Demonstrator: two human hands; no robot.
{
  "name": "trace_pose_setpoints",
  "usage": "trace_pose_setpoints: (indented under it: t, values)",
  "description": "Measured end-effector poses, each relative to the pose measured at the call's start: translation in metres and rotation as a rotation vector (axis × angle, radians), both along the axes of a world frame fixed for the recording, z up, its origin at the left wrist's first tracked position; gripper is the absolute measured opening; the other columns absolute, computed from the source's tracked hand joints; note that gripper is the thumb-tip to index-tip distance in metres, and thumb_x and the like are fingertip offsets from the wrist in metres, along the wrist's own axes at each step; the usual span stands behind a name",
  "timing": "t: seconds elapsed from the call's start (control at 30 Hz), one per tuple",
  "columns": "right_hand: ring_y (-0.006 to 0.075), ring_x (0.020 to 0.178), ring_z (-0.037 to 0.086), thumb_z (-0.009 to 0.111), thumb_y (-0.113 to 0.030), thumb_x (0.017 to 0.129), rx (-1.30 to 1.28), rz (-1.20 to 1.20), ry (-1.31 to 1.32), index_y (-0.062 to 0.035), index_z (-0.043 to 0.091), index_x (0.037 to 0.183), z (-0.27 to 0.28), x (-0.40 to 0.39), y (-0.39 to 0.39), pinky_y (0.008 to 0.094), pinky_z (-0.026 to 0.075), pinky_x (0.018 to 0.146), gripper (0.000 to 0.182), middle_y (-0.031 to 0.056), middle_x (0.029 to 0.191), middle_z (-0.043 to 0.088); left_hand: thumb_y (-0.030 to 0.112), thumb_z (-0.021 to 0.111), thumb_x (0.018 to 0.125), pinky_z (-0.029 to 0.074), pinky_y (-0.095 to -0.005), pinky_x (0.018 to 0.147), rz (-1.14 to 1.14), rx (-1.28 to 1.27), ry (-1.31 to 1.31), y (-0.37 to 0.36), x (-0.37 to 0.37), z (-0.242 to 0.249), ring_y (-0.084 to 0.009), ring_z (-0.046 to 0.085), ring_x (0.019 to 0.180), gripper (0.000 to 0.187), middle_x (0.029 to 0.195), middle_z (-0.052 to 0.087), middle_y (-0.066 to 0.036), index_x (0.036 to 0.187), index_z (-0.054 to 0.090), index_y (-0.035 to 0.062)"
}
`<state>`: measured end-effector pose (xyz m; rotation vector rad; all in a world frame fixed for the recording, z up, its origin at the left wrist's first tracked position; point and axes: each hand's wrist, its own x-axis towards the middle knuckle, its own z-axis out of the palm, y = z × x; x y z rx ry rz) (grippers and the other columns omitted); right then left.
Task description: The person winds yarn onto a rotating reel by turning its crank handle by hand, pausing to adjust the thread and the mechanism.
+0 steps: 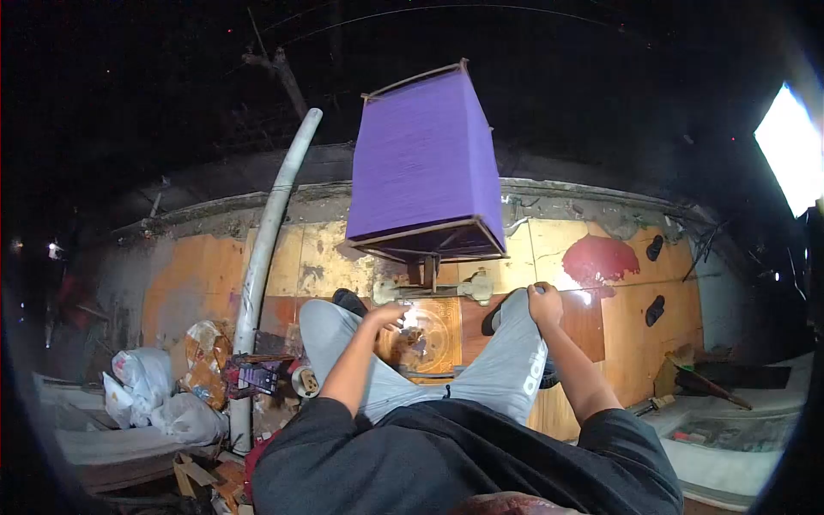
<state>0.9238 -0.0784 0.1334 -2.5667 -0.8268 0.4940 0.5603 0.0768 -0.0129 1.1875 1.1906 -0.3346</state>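
I see the tall wooden frame wound with purple thread (pixel 427 163) standing upright between my knees. My left hand (pixel 388 316) hovers loosely curled, holding nothing visible; my right hand (pixel 543 302) rests closed on my grey-trousered knee (pixel 515 343), seemingly for bracing.

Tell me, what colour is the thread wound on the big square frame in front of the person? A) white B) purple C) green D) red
B: the big square frame standing beyond the person's knees is wrapped all over in purple thread, above the left hand and right hand.
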Motion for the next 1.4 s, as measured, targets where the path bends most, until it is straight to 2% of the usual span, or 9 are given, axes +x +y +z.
trace_pose_setpoints:
  t: [0.27, 0.43, 0.53, 0.63, 0.7, 1.03, 1.1, 1.23, 1.4]
  values:
    - [0.033, 0.109, 0.057, 0.059, -0.038, 0.082, 0.019, 0.003, -0.027, -0.0112, 0.069, 0.103, -0.004, 0.001, -0.001, 0.0436, 0.044, 0.094, 0.035, 0.0149, 0.114, 0.062, 0.051, 0.044, 0.096, 0.054, -0.0322, 0.074, -0.254, 0.105, -0.128, 0.037, -0.038, 0.196, -0.0224, 0.069, 0.074, 0.062, 0.087, 0.07, -0.018, 0.094, 0.065, -0.0077]
    - [0.033, 0.109, 0.057, 0.059, -0.038, 0.082, 0.014, -0.005, -0.05, -0.0109, 0.069, 0.103, -0.007, 0.002, 0.001, 0.0438, 0.044, 0.094, 0.036, 0.0151, 0.115, 0.062, 0.045, 0.045, 0.098, 0.051, -0.0296, 0.083, -0.394, 0.196, -0.56, 0.012, 0.018, 0.24, -0.0171, 0.065, 0.09, 0.055, 0.099, 0.069, -0.013, 0.111, 0.062, -0.0062]
    - [0.0325, 0.108, 0.057, 0.058, -0.039, 0.083, 0.006, -0.006, -0.021, -0.011, 0.069, 0.103, -0.007, 0.002, 0.0, 0.0434, 0.044, 0.093, 0.036, 0.0145, 0.114, 0.062, 0.039, 0.048, 0.098, 0.045, -0.0277, 0.09, -0.443, 0.231, -0.671, -0.008, 0.07, 0.21, -0.0139, 0.059, 0.102, 0.047, 0.113, 0.063, -0.008, 0.119, 0.058, -0.0025]
    - [0.0323, 0.108, 0.057, 0.058, -0.039, 0.083, -0.035, 0.003, -0.034, -0.0113, 0.069, 0.104, -0.001, 0.0, 0.001, 0.0432, 0.044, 0.093, 0.036, 0.0138, 0.115, 0.062, 0.043, 0.051, 0.096, 0.048, -0.0284, 0.087, -0.233, -0.269, -0.709, -0.033, 0.127, 0.159, -0.0135, 0.059, 0.099, 0.046, 0.117, 0.059, -0.007, 0.12, 0.056, 0.0039]
    - [0.0329, 0.107, 0.058, 0.058, -0.039, 0.083, -0.026, 0.003, -0.057, -0.0109, 0.069, 0.104, -0.008, 0.003, 0.001, 0.0435, 0.044, 0.093, 0.037, 0.0137, 0.115, 0.062, 0.049, 0.059, 0.09, 0.049, -0.0271, 0.074, 0.053, -0.251, -0.699, -0.062, 0.151, 0.122, -0.0151, 0.057, 0.093, 0.05, 0.103, 0.061, -0.004, 0.116, 0.057, 0.0066]
    - [0.0349, 0.106, 0.059, 0.06, -0.037, 0.082, 0.009, -0.011, -0.032, -0.012, 0.069, 0.103, -0.013, 0.006, -0.002, 0.0426, 0.045, 0.092, 0.034, 0.0173, 0.114, 0.063, 0.055, 0.064, 0.079, 0.048, -0.04, 0.084, -0.018, 0.043, -0.149, -0.041, 0.068, -0.028, -0.0272, 0.052, 0.115, 0.081, 0.131, 0.05, -0.014, 0.137, 0.042, 0.0031]
    - [0.0341, 0.107, 0.058, 0.06, -0.038, 0.082, 0.009, -0.017, -0.032, -0.0126, 0.069, 0.103, -0.01, 0.005, -0.001, 0.0428, 0.045, 0.091, 0.034, 0.0173, 0.114, 0.063, 0.047, 0.064, 0.081, 0.051, -0.037, 0.067, 0.006, 0.234, -0.164, -0.034, 0.036, 0.029, -0.0213, 0.063, 0.079, 0.057, 0.093, 0.065, -0.013, 0.11, 0.059, -0.0009]
    - [0.0338, 0.108, 0.058, 0.061, -0.038, 0.081, 0.02, -0.041, 0.009, -0.0129, 0.07, 0.102, -0.001, -0.001, -0.001, 0.0424, 0.045, 0.092, 0.034, 0.0171, 0.114, 0.063, 0.051, 0.056, 0.087, 0.054, -0.0359, 0.068, -0.293, 0.494, 0.047, 0.023, -0.031, 0.027, -0.0242, 0.068, 0.066, 0.061, 0.076, 0.069, -0.016, 0.093, 0.066, -0.0089]
    - [0.0331, 0.109, 0.058, 0.06, -0.038, 0.081, 0.026, -0.026, -0.007, -0.0112, 0.069, 0.105, -0.007, 0.003, -0.004, 0.0426, 0.044, 0.094, 0.036, 0.0156, 0.115, 0.062, 0.04, 0.052, 0.096, 0.055, -0.0289, 0.061, -0.073, 0.232, -0.122, 0.03, -0.04, 0.172, -0.0162, 0.066, 0.061, 0.048, 0.072, 0.068, -0.013, 0.079, 0.064, -0.0028]
